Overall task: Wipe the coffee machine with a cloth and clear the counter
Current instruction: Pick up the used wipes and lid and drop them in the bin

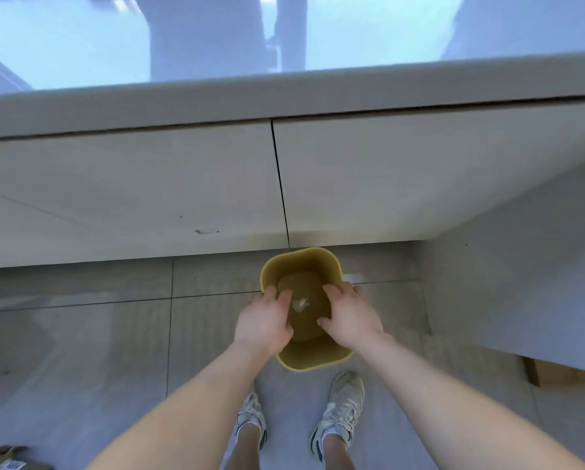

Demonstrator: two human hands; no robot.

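Left hand (263, 318) and right hand (350, 317) hover loose-fingered, holding nothing, over a yellow bin (306, 362); scrap (300, 304) inside.

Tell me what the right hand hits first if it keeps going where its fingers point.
Probably the far inner wall of the yellow bin: the right hand hangs over its opening, fingers aimed forward and down. Depth is unclear.

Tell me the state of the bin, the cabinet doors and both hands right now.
yellow bin: upright, uncovered, small pale scrap inside
cabinet doors: closed
left hand: over the bin's left side, fingers relaxed, empty
right hand: over its right side, relaxed, empty
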